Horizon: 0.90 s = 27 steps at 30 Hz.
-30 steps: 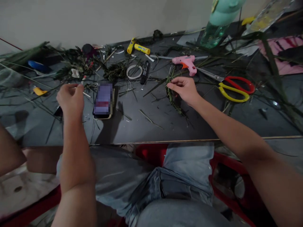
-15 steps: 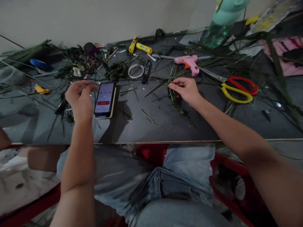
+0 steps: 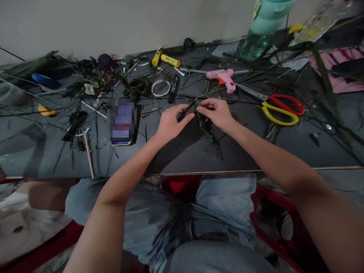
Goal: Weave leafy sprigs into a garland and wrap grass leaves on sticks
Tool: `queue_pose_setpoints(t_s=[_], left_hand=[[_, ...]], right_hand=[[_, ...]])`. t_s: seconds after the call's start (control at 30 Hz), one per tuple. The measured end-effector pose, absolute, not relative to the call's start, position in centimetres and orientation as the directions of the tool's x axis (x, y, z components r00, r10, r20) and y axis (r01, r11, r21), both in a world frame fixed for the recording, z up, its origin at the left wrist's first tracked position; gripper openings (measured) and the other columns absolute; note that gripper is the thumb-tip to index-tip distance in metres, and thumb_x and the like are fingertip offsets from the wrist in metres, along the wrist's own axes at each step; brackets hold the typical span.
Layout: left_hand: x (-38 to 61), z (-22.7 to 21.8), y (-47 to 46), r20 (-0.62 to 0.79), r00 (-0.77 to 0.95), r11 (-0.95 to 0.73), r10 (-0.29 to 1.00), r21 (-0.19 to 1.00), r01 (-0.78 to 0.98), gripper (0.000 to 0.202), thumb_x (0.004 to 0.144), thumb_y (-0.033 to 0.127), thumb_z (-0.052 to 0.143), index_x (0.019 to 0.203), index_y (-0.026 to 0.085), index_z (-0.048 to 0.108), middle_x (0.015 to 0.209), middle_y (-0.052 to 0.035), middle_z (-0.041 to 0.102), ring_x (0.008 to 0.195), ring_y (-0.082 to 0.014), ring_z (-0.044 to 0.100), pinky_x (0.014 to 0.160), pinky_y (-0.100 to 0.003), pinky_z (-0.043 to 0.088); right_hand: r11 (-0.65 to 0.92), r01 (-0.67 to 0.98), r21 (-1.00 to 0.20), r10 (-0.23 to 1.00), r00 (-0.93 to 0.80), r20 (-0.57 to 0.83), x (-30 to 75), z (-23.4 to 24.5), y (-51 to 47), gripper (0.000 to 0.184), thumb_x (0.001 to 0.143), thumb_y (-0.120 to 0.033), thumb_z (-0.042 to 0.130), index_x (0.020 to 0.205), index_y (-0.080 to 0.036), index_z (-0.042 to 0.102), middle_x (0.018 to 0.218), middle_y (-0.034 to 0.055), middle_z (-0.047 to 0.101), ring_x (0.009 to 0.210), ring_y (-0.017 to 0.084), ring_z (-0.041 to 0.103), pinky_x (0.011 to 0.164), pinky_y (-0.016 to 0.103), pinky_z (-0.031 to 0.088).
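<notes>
My right hand (image 3: 216, 112) pinches the top of a woven green leaf strip (image 3: 208, 129) that trails toward me over the dark table (image 3: 199, 159). My left hand (image 3: 170, 123) has its fingertips pinched on a narrow leaf blade at the same end of the strip, touching my right fingers. A phone (image 3: 123, 121) lies flat to the left of my hands. A thin wooden stick (image 3: 88, 153) lies near the table's front edge, left of the phone.
A pink glue gun (image 3: 223, 77) and red-and-yellow scissors (image 3: 280, 108) lie behind and right of my hands. A tape roll (image 3: 160, 87), a black marker (image 3: 173, 88), yellow tubes (image 3: 166, 58), a green bottle (image 3: 263, 26) and scattered leaf scraps cover the back.
My left hand moved from beside the phone rightward to meet my right hand at the leaf strip. A thin stick now lies left of the phone. My right hand barely shifted.
</notes>
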<state>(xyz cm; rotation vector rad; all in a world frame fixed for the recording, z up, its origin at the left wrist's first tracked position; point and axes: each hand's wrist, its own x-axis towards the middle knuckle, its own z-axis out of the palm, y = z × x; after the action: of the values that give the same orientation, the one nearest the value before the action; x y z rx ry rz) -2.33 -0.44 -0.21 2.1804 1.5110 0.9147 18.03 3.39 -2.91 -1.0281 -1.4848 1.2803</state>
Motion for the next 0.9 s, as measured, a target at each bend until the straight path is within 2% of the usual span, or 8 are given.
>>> queue_pose_setpoints(t_s=[0.13,0.23,0.3,0.4,0.5,0.57,0.7,0.9], left_hand=[[-9.3,2.5,0.2,0.29,-0.13,-0.019,0.948,0.462,0.887,0.056,0.087,0.065,0.057,0.121,0.021,0.066,0.125,-0.0117,0.072,0.127,-0.0338,0.062,0.109,-0.052,0.045],[-14.1,4.1,-0.4,0.149,-0.457,0.42,0.877,0.225,0.879,0.098,0.072,0.077,0.064,0.137,0.006,0.052,0.151,-0.0289,0.048,0.143,-0.0523,0.041,0.108,-0.068,0.037],[-15.6,4.4,-1.0,0.018,-0.544,0.539,0.839,0.103,0.836,0.111,0.07,0.077,0.062,0.141,-0.007,0.045,0.15,-0.0385,0.042,0.143,-0.0553,0.04,0.108,-0.067,0.037],[-16.2,3.9,-1.2,-0.053,-0.527,0.529,0.848,0.031,0.848,0.105,0.075,0.069,0.059,0.137,-0.015,0.047,0.143,-0.0429,0.046,0.14,-0.0519,0.046,0.111,-0.058,0.04],[-16.7,2.6,-0.9,0.009,-0.529,0.526,0.848,0.092,0.845,0.099,0.065,0.073,0.067,0.123,-0.007,0.061,0.139,-0.0403,0.051,0.134,-0.0561,0.049,0.106,-0.063,0.042],[-17.5,1.7,-0.5,0.063,-0.523,0.501,0.85,0.208,0.84,0.093,0.052,0.082,0.071,0.102,0.004,0.069,0.133,-0.0359,0.057,0.132,-0.0614,0.047,0.101,-0.069,0.039],[-18.8,0.7,0.0,0.107,-0.475,0.415,0.874,0.344,0.842,0.076,0.041,0.088,0.073,0.065,0.018,0.056,0.112,-0.0259,0.065,0.134,-0.0638,0.043,0.098,-0.069,0.032],[-18.2,0.6,-0.3,0.164,-0.484,0.384,0.86,0.419,0.823,0.071,0.039,0.08,0.078,0.065,0.02,0.05,0.123,-0.0241,0.062,0.137,-0.0618,0.041,0.101,-0.067,0.029]], right_hand=[[0.097,0.052,-0.994,0.971,-0.222,0.083,18.3,-2.8,3.6,0.046,0.065,-0.056,0.086,0.081,-0.017,0.066,0.072,0.0024,0.063,0.057,0.009,0.052,0.043,0.023,0.041],[0.092,0.076,-0.993,0.972,-0.222,0.073,18.1,-2.8,3.5,0.043,0.068,-0.052,0.086,0.082,-0.017,0.066,0.074,0.0031,0.064,0.058,0.01,0.052,0.043,0.024,0.043],[0.092,0.094,-0.991,0.972,-0.224,0.069,18.0,-2.7,3.4,0.04,0.07,-0.049,0.085,0.083,-0.017,0.066,0.075,0.0034,0.065,0.058,0.01,0.051,0.044,0.024,0.043],[0.097,0.111,-0.989,0.973,-0.222,0.071,17.9,-2.8,3.4,0.038,0.071,-0.047,0.085,0.083,-0.017,0.066,0.073,0.0027,0.063,0.056,0.009,0.05,0.045,0.025,0.043],[0.089,0.107,-0.99,0.977,-0.205,0.066,18.0,-2.8,3.5,0.04,0.07,-0.05,0.085,0.083,-0.017,0.066,0.071,0.0021,0.061,0.056,0.009,0.049,0.044,0.025,0.043],[0.078,0.1,-0.992,0.978,-0.2,0.057,18.2,-2.8,3.6,0.044,0.068,-0.053,0.086,0.083,-0.018,0.065,0.072,0.0026,0.061,0.057,0.01,0.05,0.044,0.026,0.043],[0.101,0.114,-0.988,0.972,-0.221,0.074,18.3,-2.9,3.8,0.047,0.068,-0.058,0.085,0.084,-0.019,0.065,0.074,0.0033,0.061,0.06,0.011,0.051,0.044,0.026,0.044],[0.096,0.113,-0.989,0.972,-0.224,0.069,18.2,-3.0,3.8,0.05,0.066,-0.061,0.086,0.084,-0.019,0.067,0.071,0.0026,0.061,0.058,0.011,0.051,0.045,0.026,0.044]])
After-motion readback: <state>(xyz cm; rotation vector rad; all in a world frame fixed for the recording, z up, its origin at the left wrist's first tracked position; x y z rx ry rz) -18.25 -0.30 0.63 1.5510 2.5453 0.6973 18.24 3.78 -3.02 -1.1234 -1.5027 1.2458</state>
